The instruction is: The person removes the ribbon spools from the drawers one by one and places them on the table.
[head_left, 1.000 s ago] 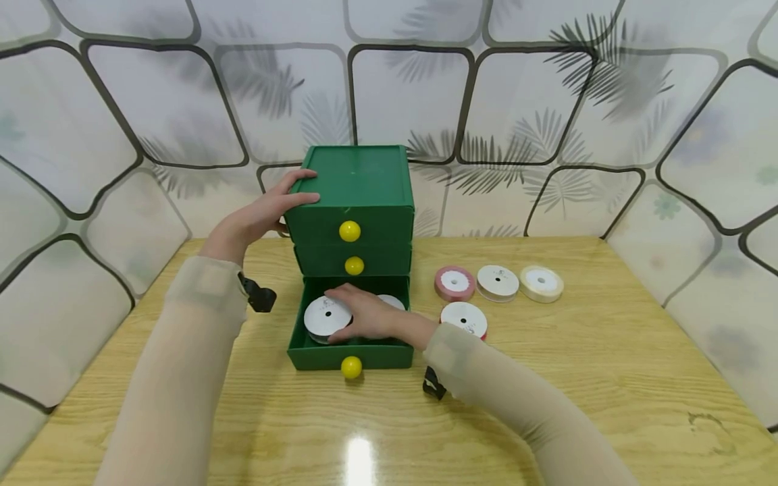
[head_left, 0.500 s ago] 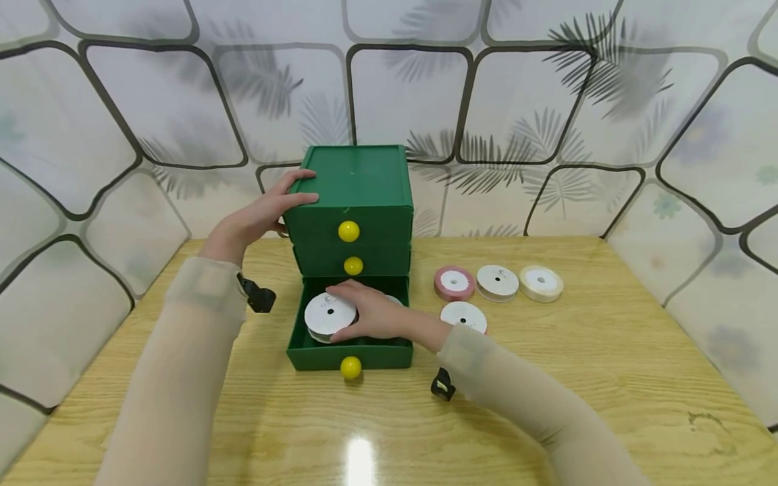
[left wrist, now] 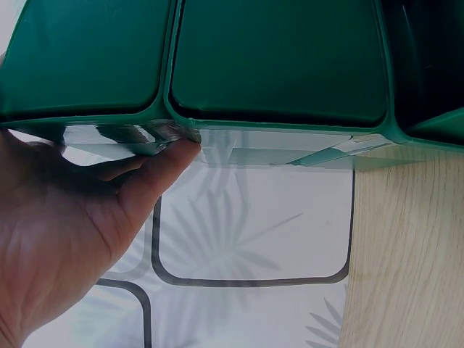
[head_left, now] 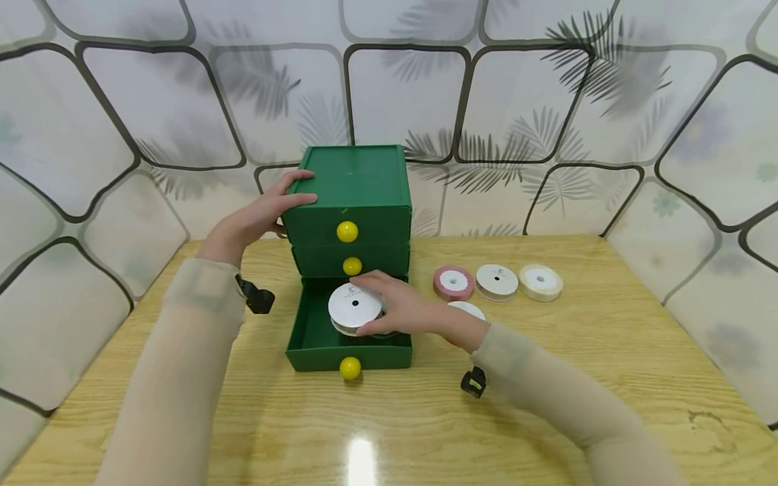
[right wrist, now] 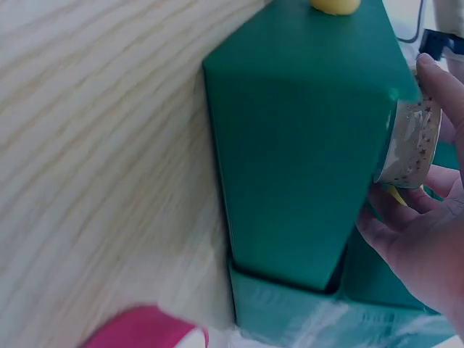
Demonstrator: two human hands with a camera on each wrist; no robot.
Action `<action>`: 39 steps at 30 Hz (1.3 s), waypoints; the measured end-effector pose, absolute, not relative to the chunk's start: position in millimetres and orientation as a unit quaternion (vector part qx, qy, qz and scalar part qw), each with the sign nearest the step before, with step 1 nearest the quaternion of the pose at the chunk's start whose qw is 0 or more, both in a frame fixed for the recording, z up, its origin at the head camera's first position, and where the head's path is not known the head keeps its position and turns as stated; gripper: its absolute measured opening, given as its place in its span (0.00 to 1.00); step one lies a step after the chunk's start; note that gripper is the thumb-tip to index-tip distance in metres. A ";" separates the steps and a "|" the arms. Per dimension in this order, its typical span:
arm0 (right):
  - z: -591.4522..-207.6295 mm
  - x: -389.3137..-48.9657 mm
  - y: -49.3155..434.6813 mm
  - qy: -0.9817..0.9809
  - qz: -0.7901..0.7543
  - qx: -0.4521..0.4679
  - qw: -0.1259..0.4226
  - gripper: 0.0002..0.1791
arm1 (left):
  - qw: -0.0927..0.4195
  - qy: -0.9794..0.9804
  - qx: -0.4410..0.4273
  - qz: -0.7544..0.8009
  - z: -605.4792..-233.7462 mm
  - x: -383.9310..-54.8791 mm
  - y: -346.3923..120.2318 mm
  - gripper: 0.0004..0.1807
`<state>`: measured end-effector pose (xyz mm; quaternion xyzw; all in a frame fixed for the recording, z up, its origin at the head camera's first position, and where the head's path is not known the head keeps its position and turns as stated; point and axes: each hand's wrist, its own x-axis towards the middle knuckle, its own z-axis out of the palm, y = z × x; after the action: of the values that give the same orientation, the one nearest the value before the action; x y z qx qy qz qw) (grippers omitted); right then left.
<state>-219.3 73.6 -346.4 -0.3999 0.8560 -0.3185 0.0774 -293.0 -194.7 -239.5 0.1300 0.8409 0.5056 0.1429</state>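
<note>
A green cabinet of drawers with yellow knobs stands on the table, its bottom drawer pulled out. My left hand rests on the cabinet's upper left edge, straight fingers on top; the left wrist view shows the thumb against the side. With the right hand I grip a ribbon spool by its rim, thumb on the near side and fingers on the far side. It is white-faced and held tilted over the drawer. Small dark stars mark its pale ribbon. Under my hand, another spool is mostly hidden.
Right of the cabinet lie a pink ribbon spool, a white-faced spool and a cream spool. A white-faced spool with a red edge sits nearer, partly behind my right wrist. A patterned backdrop stands behind the table.
My right hand has moved right and slightly up with the ribbon spool, from the drawer's left part towards its right. The left hand stays on the cabinet.
</note>
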 end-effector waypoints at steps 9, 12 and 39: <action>-337.4 -212.2 113.5 0.867 -0.333 -0.365 0.070 0.46 | 0.142 0.840 0.130 0.507 -240.7 -293.6 -196.1 0.38; -338.6 -210.6 128.1 0.874 -0.327 -0.356 0.052 0.46 | 0.142 0.840 0.129 0.507 -240.8 -293.3 -196.1 0.38; -358.7 -196.4 260.6 0.912 -0.322 -0.252 -0.042 0.43 | 0.141 0.840 0.135 0.505 -240.6 -293.5 -195.6 0.38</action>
<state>-196.4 260.6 -358.7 -0.2520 0.9116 -0.3221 -0.0423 -293.5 -195.6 -240.6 0.1349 0.8404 0.5055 0.1413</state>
